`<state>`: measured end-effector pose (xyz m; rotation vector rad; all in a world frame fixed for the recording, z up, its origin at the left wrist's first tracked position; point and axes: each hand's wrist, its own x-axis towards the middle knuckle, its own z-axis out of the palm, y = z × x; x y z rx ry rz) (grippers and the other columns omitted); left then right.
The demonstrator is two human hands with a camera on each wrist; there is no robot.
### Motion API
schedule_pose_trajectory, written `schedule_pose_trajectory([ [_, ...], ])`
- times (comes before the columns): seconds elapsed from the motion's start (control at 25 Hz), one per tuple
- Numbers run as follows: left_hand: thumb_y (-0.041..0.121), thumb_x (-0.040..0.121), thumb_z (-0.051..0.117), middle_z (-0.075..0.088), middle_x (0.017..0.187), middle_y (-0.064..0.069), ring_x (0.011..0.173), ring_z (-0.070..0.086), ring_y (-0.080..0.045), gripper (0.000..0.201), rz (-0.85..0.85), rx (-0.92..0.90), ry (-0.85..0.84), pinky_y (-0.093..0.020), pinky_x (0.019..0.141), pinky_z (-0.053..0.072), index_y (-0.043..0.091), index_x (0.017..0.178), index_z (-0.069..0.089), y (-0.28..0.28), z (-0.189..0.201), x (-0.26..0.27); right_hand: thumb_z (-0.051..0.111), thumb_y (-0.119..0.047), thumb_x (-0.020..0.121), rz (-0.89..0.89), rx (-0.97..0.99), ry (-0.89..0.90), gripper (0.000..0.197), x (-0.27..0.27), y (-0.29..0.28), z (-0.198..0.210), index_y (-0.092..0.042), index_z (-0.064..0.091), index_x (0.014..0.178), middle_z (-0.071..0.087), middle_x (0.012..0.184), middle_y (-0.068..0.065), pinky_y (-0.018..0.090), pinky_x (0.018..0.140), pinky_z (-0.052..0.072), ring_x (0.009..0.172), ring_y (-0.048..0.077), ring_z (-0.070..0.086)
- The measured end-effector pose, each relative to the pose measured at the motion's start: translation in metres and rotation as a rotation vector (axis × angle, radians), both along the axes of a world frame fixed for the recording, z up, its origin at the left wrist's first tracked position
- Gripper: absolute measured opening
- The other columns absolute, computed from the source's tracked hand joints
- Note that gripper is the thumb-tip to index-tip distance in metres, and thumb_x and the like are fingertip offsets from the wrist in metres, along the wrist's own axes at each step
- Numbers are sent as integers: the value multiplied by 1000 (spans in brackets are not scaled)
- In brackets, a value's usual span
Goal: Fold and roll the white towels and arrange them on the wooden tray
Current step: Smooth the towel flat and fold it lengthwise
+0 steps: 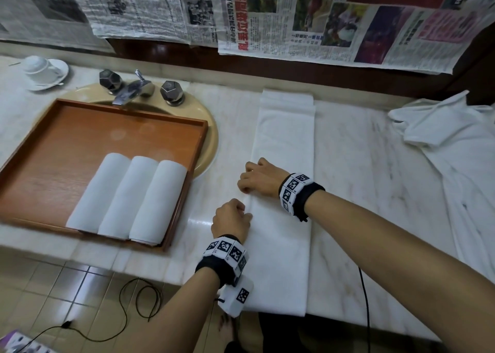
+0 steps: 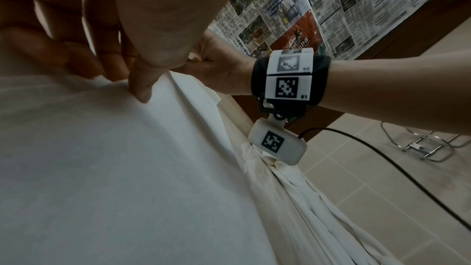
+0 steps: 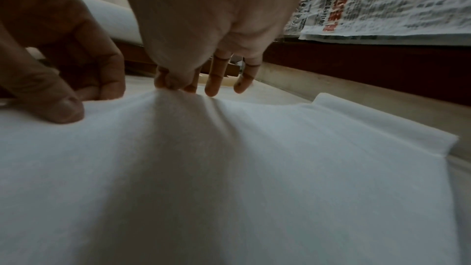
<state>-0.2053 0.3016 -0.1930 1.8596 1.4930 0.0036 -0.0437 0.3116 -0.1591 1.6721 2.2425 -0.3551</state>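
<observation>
Marble counter point(image 1: 361, 165) runs below a wall papered with newspaper sheets point(image 1: 294, 17). At far left an upturned white cup on a saucer point(image 1: 44, 69) stands behind a beige sink point(image 1: 206, 127) with a chrome faucet point(image 1: 134, 87). Across the sink lies the wooden tray point(image 1: 80, 138), holding three rolled towels point(image 1: 128, 197) side by side, touching, at its near right corner. Right of the tray, a long folded towel point(image 1: 284, 143) stretches away from the counter's front edge. The left hand point(image 1: 231, 218) pinches the strip's left edge between curled fingers and thumb. Just beyond it, the right hand point(image 1: 258, 177) grips the same edge, thumb and forefinger bunching the cloth upward. At far right, a heap of unfolded towels point(image 1: 442, 127) trails down the counter.
</observation>
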Motion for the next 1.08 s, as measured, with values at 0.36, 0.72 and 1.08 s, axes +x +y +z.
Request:
schedule_pose_trajectory([
  [0.36, 33, 91, 60, 63, 92, 1, 87, 60, -22, 13, 22, -108, -33, -35, 77, 50, 21, 92, 57, -4, 3, -6, 42, -12, 99, -60, -89, -172, 27, 2, 8, 10, -28, 57, 114, 60, 115, -9, 42, 91, 29, 116, 20, 38],
  [0.72, 42, 101, 39, 63, 103, -10, 95, 58, -31, 35, -91, -200, 138, -32, 74, 42, 12, 88, 51, -6, -5, -20, 33, -21, 103, -39, -81, -255, 26, -6, 16, 6, -29, 53, 116, 64, 108, -10, 54, 102, 23, 121, 23, 37],
  [1.08, 55, 91, 53, 64, 99, -5, 91, 60, -28, 43, -67, -180, 215, -35, 78, 50, 13, 94, 57, -9, -2, -30, 36, -46, 100, -615, 28, 42, 64, -22, -46, -38, -24, 9, 154, -8, 162, 4, 64, 113, 3, 149, 25, -2],
])
